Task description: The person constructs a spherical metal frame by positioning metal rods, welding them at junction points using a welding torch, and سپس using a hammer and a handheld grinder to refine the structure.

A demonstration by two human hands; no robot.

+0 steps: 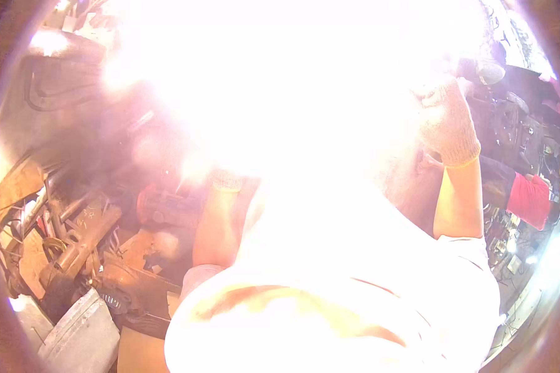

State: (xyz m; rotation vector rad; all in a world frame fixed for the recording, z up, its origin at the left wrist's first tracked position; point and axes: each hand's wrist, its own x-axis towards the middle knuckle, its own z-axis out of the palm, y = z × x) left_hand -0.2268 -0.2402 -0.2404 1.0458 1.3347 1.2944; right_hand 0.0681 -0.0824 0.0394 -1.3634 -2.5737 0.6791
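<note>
A white glare washes out the upper middle of the head view and hides whatever lies between my hands. My right hand (pixel 445 124), in a knitted work glove with a yellow-edged cuff, is raised at the glare's right edge. Its fingers look curled, but what they close on is lost in the light. Of my left hand, only the glove cuff (pixel 227 180) shows at the lower left of the glare; its fingers are hidden. Left of that forearm lies a reddish tool-like body (pixel 165 205), too hazy to name.
Scrap metal pieces and tubes (pixel 84 239) lie heaped at the left, above a pale block (pixel 84 332). A dark panel (pixel 65 81) stands at the far left. Toward the right are a red cloth (pixel 529 200) and scattered small parts (pixel 507 239).
</note>
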